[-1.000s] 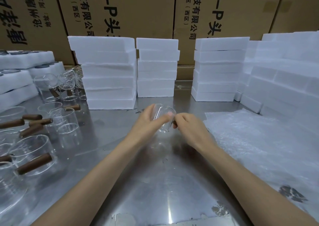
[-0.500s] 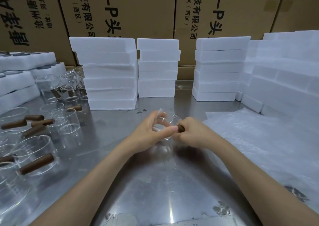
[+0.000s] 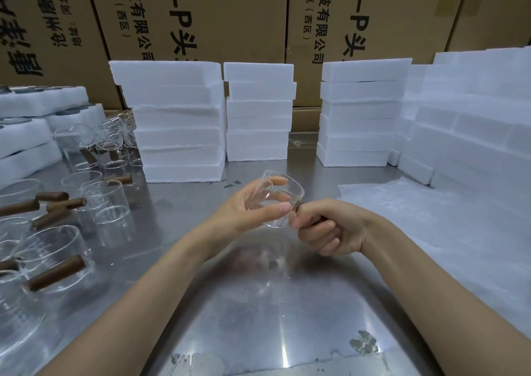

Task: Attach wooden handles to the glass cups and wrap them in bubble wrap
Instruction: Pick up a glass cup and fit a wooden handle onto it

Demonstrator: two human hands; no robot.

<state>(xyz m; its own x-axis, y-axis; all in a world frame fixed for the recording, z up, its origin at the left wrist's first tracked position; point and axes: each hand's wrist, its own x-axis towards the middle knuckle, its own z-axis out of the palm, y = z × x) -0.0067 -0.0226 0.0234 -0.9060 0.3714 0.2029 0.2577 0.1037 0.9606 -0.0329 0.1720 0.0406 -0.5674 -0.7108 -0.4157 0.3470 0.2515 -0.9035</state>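
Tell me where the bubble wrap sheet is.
In the head view, the bubble wrap sheet lies flat on the steel table, right of both hands, before the foam blocks.

Your right hand (image 3: pixel 330 226) is covering nearly all of the wooden handle (image 3: pixel 297 209), leaving only a dark tip showing beside the glass cup (image 3: pixel 280 196), so you cannot tell how it is seating against the glass. Your left hand (image 3: pixel 247 206) is hiding the cup's near wall behind its thumb, and its fingers are showing only blurred through the glass. The frame's left edge is cutting off several finished cups (image 3: pixel 48 260) and foam trays (image 3: pixel 28 134), and the top edge is cropping the print on the cardboard boxes (image 3: pixel 201 16).
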